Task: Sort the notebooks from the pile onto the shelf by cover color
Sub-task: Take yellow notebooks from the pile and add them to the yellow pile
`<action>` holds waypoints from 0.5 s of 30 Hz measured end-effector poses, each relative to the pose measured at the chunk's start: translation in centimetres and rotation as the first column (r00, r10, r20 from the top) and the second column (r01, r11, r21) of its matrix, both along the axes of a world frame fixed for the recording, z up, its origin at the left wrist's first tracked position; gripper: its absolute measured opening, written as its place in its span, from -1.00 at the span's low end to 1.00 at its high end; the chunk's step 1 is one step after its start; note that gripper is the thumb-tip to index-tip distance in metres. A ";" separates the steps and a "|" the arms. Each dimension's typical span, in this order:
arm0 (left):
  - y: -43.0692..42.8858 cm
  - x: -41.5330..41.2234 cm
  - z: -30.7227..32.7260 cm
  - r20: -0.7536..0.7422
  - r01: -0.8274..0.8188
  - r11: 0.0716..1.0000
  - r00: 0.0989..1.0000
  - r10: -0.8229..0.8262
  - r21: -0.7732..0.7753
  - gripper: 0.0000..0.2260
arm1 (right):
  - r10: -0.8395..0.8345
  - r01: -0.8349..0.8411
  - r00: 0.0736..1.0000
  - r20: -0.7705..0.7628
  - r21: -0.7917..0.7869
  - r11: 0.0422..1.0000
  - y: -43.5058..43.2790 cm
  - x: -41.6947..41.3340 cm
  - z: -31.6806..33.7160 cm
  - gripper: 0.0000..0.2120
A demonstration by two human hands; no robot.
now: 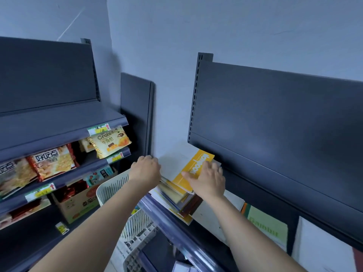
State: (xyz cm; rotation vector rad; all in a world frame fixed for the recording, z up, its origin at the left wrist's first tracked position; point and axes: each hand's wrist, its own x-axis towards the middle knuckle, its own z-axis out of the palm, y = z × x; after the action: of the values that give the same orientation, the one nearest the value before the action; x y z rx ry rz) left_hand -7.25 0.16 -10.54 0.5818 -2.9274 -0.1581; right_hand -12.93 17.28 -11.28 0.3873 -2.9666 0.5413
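A pile of notebooks (174, 197) lies at the left end of the dark shelf (275, 195), with a white one (176, 160) and a yellow one (193, 167) on top. My right hand (208, 179) lies on the yellow notebook with spread fingers, thumb at its near left edge. My left hand (146, 169) grips the left edge of the pile with curled fingers. Further right on the shelf lie a white notebook (233, 199), a green one (269, 228) and another white one (322, 250).
White plastic baskets (117, 185) stand below the shelf's left end. A second shelving unit (59, 134) on the left holds snack packets (110, 142) and a cardboard box (78, 203). The shelf's blue front rail (176, 226) runs diagonally below the pile.
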 end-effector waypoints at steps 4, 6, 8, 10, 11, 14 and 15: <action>-1.7 -1.9 -0.4 -0.007 0.032 0.993 0.999 -0.031 0.115 -0.74 | -0.104 0.116 0.982 0.158 -0.070 0.991 0.3 -1.0 -0.8 -0.12; -2.2 -2.7 -0.5 -0.031 0.052 0.986 0.998 -0.048 0.159 -0.71 | -0.155 0.175 0.968 0.198 -0.087 0.981 0.6 -1.5 -1.2 -0.17; -2.5 -3.2 -0.5 -0.065 0.068 0.979 0.996 -0.056 0.194 -0.69 | -0.173 0.200 0.955 0.241 -0.093 0.975 0.7 -1.8 -1.3 -0.30; -2.6 -3.5 -0.6 -0.120 0.085 0.974 0.991 -0.060 0.212 -0.70 | -0.188 0.240 0.942 0.279 -0.167 0.956 0.6 -1.8 -1.2 -0.42; -2.7 -3.6 -0.7 -0.143 0.098 0.973 0.987 -0.069 0.211 -0.70 | -0.206 0.275 0.935 0.289 -0.223 0.935 0.5 -1.8 -1.2 -0.48; -3.1 -3.8 -1.0 -0.173 0.124 0.956 0.982 -0.080 0.264 -0.73 | -0.295 0.378 0.916 0.272 -0.338 0.862 0.5 -1.4 -1.1 -0.67; -3.3 -3.8 -1.0 -0.172 0.122 0.948 0.982 -0.073 0.295 -0.74 | -0.324 0.402 0.910 0.259 -0.354 0.845 0.5 -1.2 -1.1 -0.72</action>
State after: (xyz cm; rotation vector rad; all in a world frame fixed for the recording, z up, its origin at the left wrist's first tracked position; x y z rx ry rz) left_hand -11.06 -3.12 -11.54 0.4386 -2.7935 -0.6469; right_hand -14.17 17.79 -12.40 -0.2822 -2.8741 1.1550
